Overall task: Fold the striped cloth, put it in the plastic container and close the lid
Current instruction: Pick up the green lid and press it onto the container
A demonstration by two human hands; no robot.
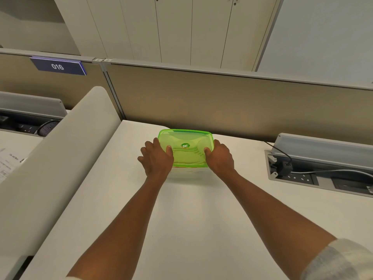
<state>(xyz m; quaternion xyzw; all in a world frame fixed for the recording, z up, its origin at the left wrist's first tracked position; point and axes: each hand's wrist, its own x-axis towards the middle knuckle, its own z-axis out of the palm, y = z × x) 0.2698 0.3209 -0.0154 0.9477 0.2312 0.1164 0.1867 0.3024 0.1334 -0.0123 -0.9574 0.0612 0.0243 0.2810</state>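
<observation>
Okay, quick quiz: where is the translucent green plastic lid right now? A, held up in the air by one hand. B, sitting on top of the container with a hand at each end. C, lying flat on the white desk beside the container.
B: the translucent green plastic lid sits on the container, with the left hand and right hand at its two ends.

The lid (185, 147) is translucent lime green, with a small round green-and-white sticker (185, 145) near its middle (its lettering too small to read). Faint reddish lines show through the green near the front edge. The tabletop (181, 219) is plain off-white. The partition (222, 102) behind is dull beige with a grey top rail. A dark blue sign (58, 66) carries white numerals, 016. The cabinets (171, 27) are pale cream.
</observation>
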